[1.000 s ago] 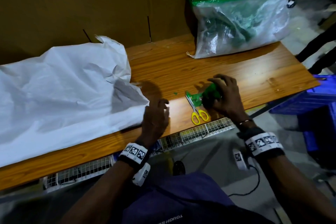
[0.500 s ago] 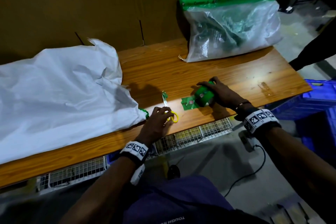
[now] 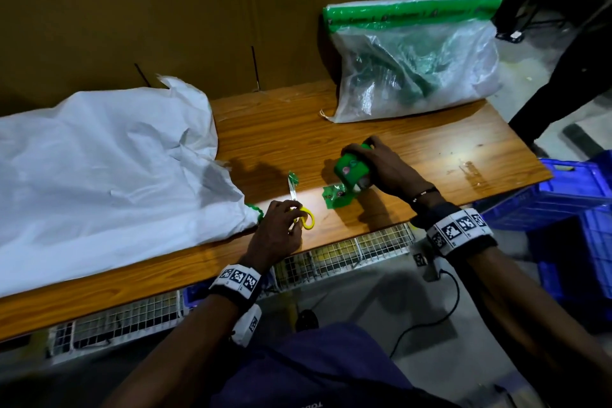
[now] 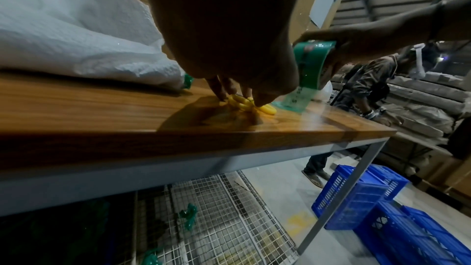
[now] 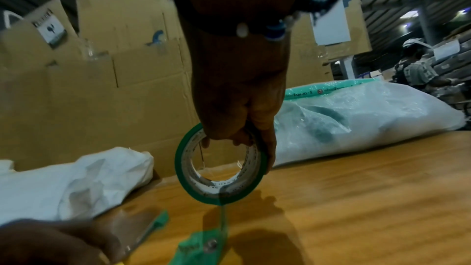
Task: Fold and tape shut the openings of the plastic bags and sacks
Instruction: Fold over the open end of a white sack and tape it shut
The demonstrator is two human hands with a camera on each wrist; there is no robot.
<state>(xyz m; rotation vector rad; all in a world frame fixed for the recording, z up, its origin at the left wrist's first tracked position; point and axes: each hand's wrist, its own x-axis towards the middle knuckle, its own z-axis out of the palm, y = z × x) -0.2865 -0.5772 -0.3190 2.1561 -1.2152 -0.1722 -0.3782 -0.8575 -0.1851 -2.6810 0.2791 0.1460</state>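
Gripping the green tape roll (image 3: 351, 169) above the wooden table (image 3: 430, 156), the right hand (image 3: 385, 169) curls through its core — a loose strip trails down. The left hand (image 3: 278, 231) pinches the yellow scissors (image 3: 299, 209) beside the white sack (image 3: 99, 169).

We see a wood-grain table (image 3: 381, 129) w/ white sack (image 3: 99, 169) on its left, clear taped bag (image 3: 417, 73) at back right, yellow scissors (image 3: 299, 205) & green tape strip (image 3: 334, 197) near front edge.
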